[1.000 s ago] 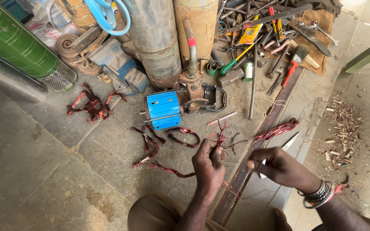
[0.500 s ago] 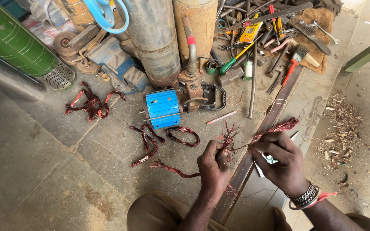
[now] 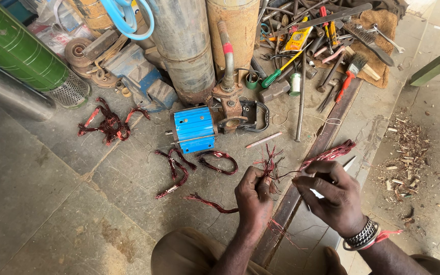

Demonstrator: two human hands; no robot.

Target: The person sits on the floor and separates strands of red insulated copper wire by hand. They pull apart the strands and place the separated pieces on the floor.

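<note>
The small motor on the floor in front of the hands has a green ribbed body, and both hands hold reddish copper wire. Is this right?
Not quite. The head view shows the small motor with a blue ribbed body, not green; the green thing is the big cylinder at upper left. The left hand and right hand do hold reddish copper wire.

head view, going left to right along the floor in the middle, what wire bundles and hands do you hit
Tangled wire clump → bent wire bundle → looped wire bundle → left hand gripping frayed wire ends → right hand → long wire bunch.
</note>
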